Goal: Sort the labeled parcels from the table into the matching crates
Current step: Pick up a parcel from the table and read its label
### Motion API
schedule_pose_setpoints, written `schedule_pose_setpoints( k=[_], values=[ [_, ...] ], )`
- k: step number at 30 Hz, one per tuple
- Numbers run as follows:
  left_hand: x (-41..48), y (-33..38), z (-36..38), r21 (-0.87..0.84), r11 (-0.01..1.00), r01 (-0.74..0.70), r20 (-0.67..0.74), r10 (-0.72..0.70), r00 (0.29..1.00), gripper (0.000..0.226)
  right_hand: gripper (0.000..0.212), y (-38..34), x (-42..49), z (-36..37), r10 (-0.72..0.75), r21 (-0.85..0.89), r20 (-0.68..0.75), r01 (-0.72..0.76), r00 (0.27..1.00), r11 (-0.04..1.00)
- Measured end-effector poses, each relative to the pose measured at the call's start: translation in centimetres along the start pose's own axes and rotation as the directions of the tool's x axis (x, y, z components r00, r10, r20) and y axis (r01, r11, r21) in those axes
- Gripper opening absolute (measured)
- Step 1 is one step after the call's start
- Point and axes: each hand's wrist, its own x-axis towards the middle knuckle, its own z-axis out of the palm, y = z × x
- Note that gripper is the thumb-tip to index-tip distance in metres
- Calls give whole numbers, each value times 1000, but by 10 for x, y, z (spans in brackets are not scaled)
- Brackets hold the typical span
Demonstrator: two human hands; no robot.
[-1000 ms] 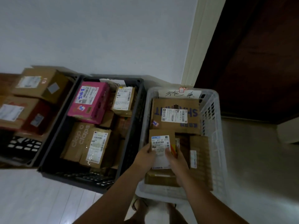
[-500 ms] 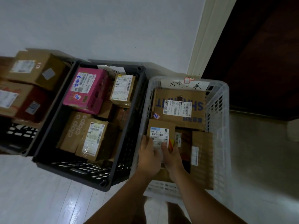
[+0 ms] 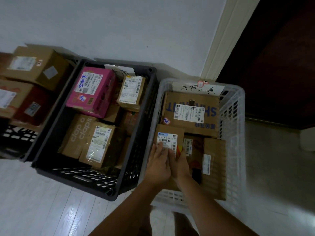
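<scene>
— Inside the white plastic lattice crate [image 3: 233, 114], near-left corner: what is lying there?
— One small brown cardboard parcel [image 3: 170, 129], white barcode label [image 3: 166, 141] facing up. Left hand [image 3: 158, 165] and right hand [image 3: 181, 166] are pressing on it side by side, fingers nearly straight, gripping nothing. Black plastic crate [image 3: 81, 178] is standing alongside.

A plain pale wall [image 3: 119, 23] meets a cream door frame [image 3: 219, 48], a dark wooden door [image 3: 276, 57] and glossy whitish floorboards [image 3: 34, 201].

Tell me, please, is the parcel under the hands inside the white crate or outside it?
Inside. The parcel lies label-up within the walls of the white crate, beside other boxes.
</scene>
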Motion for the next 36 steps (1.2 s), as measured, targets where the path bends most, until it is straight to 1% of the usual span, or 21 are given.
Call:
schedule_pose_setpoints(
  k=[2,5,8,10,11,12,14,15,17,19,21,22,23,24,26,28,30,32,36],
  values=[
    [1,-3,1,-13,1000,-10,-8,9,1000,53,34,0,2,1,1,-51,5,-1,1000,999],
    [0,-2,-3,-40,999,-19,12,20,1000,52,43,-6,2,0,37,-54,15,-36,999,998],
    [0,-1,-8,-51,999,0,55,3,998,54,45,-7,0,-5,45,-100,28,-42,999,994],
    [-1,2,-11,-43,999,18,71,-15,997,54,50,-14,-9,-11,47,-117,37,-42,998,992],
    [-2,5,-14,-87,996,33,64,-27,998,50,52,-16,-14,-15,45,-137,33,-40,998,990],
    [-3,8,-18,-166,985,45,44,-39,998,44,55,-18,-17,-19,55,-161,21,-51,998,986],
    [-6,16,-30,-381,916,123,5,-131,991,32,55,-23,-25,-28,34,-191,-24,-38,999,981],
    [-9,21,-38,-454,876,163,5,-180,984,30,55,-26,-28,-32,13,-191,-45,-21,999,981],
    [-11,24,-50,-498,846,189,23,-204,979,30,59,-38,-35,-37,-31,-189,-70,17,997,982],
    [-13,22,-61,-546,818,184,12,-212,977,31,65,-56,-39,-39,-46,-177,-86,30,995,984],
    [-22,23,-78,-665,726,174,17,-217,976,34,74,-76,-49,-36,-78,-172,-72,65,994,983],
    [-28,24,-90,-680,714,166,1,-225,974,35,77,-86,-53,-33,-95,-173,-56,84,994,981],
    [-34,25,-102,-669,725,164,-18,-236,971,42,79,-95,-56,-29,-128,-171,-41,119,991,978],
    [-39,24,-113,-642,754,138,-67,-234,970,45,79,-105,-61,-24,-171,-178,-18,165,985,970],
    [-53,19,-136,-573,818,48,-214,-206,955,41,77,-124,-70,-9,-246,-219,48,250,968,943],
    [-69,12,-161,-533,846,14,-304,-207,930,37,79,-146,-84,9,-310,-281,103,327,945,902],
    [-86,-4,-189,-572,820,-4,-346,-237,908,37,80,-164,-101,35,-386,-310,144,412,911,857],
    [-102,-24,-213,-612,790,-39,-396,-263,880,36,79,-177,-121,63,-456,-300,177,489,872,819],
    [-155,-83,-262,-571,815,-97,-488,-241,839,36,73,-194,-172,133,-569,-296,271,630,776,718]
  ],
)
